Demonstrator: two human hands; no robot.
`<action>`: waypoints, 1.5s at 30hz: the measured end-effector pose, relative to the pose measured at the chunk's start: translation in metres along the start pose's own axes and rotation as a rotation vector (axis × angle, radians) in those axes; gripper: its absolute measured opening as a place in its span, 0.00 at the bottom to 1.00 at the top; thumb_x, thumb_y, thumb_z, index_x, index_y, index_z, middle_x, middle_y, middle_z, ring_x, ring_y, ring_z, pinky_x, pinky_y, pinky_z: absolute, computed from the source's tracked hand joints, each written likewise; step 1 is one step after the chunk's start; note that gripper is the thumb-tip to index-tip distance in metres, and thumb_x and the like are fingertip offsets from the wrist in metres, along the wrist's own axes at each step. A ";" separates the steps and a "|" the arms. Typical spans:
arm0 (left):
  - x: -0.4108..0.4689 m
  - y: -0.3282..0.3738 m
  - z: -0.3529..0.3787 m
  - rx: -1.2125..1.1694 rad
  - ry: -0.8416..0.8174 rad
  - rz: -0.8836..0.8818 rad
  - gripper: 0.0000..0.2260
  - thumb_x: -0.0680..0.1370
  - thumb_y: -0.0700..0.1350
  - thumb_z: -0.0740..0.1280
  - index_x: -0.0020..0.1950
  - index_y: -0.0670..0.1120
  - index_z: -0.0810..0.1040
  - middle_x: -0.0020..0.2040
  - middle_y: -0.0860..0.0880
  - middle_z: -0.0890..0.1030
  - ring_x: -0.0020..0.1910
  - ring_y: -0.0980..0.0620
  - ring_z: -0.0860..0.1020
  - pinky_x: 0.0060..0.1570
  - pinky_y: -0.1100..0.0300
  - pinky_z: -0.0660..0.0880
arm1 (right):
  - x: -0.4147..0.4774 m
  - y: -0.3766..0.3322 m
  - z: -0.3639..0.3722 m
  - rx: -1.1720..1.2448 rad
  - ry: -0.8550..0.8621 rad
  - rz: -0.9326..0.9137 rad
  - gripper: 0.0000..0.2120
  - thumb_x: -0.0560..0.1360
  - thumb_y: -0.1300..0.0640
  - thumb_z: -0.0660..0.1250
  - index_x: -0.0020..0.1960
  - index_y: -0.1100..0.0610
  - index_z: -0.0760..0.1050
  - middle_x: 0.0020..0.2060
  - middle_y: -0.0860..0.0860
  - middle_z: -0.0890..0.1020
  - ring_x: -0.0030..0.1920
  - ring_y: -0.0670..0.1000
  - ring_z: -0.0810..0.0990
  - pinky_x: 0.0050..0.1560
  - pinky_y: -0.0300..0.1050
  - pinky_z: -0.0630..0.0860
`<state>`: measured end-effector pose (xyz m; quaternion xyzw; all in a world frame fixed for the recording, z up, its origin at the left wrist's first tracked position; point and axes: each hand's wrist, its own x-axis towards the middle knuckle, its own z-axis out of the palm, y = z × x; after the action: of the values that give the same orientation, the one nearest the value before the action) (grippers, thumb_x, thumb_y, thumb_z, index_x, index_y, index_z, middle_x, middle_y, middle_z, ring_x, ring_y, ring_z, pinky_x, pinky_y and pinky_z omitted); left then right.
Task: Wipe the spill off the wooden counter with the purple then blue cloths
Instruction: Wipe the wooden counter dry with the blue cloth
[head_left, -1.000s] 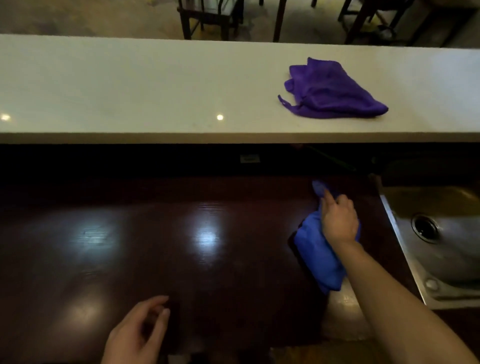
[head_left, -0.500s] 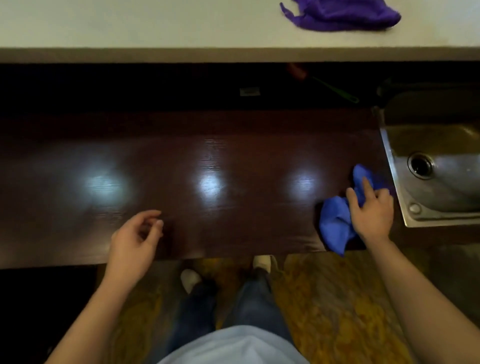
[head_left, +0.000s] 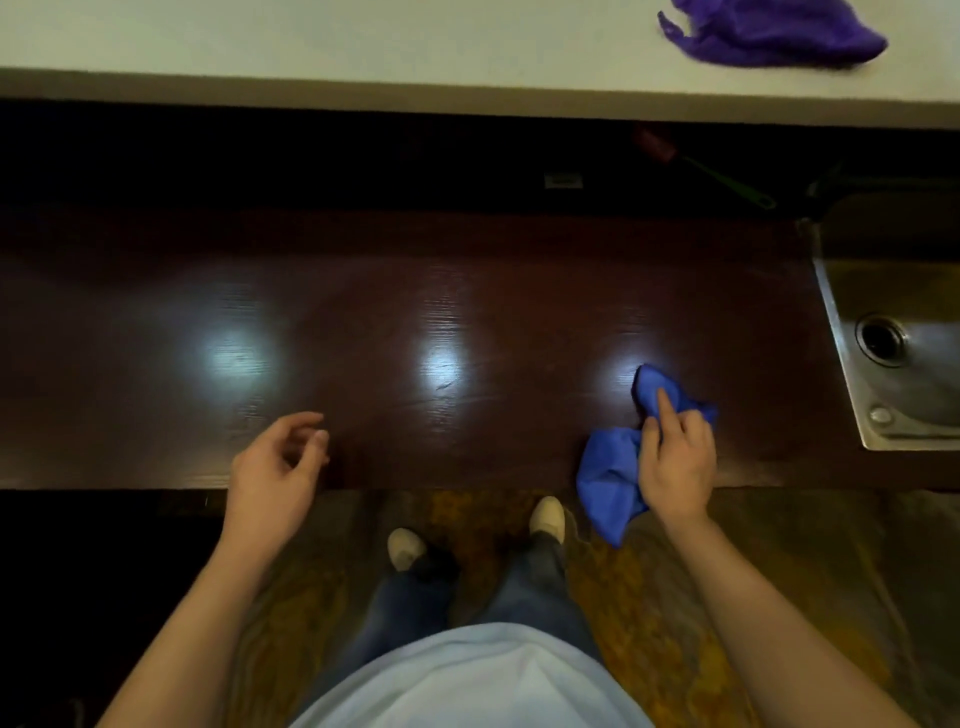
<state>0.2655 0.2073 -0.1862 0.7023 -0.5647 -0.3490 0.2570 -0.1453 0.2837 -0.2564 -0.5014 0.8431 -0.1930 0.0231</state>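
While your right hand (head_left: 675, 462) is pressed down on the blue cloth (head_left: 615, 478), fingers curled into it and the index finger stretched forward over the bunched top part, the cloth sits right at the near edge of the wooden counter (head_left: 389, 322). A good chunk of it spills out to the left of that hand and droops over the edge toward the floor. Your left hand (head_left: 270, 467) is well off to the other side, loose and half curled with nothing in it, hanging over the same near edge; can't tell if it actually touches the wood. Up ahead of your right hand, well apart on the pale upper ledge (head_left: 363, 47), the purple cloth (head_left: 774, 34) lies crumpled by itself. Just right of your right hand is the metal sink (head_left: 904, 364), drain showing. Three shiny light spots glare off the counter, one right at the cloth's front tip.
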 end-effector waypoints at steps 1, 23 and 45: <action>0.000 -0.003 -0.004 0.001 0.006 -0.004 0.07 0.78 0.41 0.68 0.55 0.49 0.80 0.41 0.54 0.82 0.38 0.72 0.79 0.37 0.80 0.71 | -0.005 -0.009 0.003 0.001 -0.005 -0.010 0.21 0.78 0.57 0.60 0.67 0.64 0.74 0.41 0.65 0.75 0.44 0.66 0.75 0.47 0.60 0.75; -0.016 -0.091 -0.072 -0.090 0.110 -0.171 0.08 0.78 0.44 0.69 0.57 0.50 0.81 0.43 0.48 0.84 0.42 0.47 0.84 0.50 0.46 0.80 | -0.111 -0.254 0.084 0.031 -0.193 -0.443 0.20 0.74 0.59 0.70 0.65 0.62 0.77 0.41 0.56 0.79 0.40 0.58 0.78 0.39 0.53 0.75; 0.006 -0.091 -0.079 -0.119 0.189 -0.338 0.10 0.73 0.36 0.73 0.52 0.47 0.84 0.40 0.48 0.85 0.40 0.67 0.80 0.39 0.81 0.70 | -0.027 -0.432 0.164 -0.050 -0.345 -0.772 0.25 0.74 0.53 0.65 0.70 0.57 0.71 0.48 0.50 0.80 0.47 0.51 0.77 0.49 0.45 0.74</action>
<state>0.3836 0.2195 -0.2064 0.8002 -0.3907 -0.3525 0.2875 0.2681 0.0747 -0.2619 -0.8057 0.5817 -0.0801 0.0777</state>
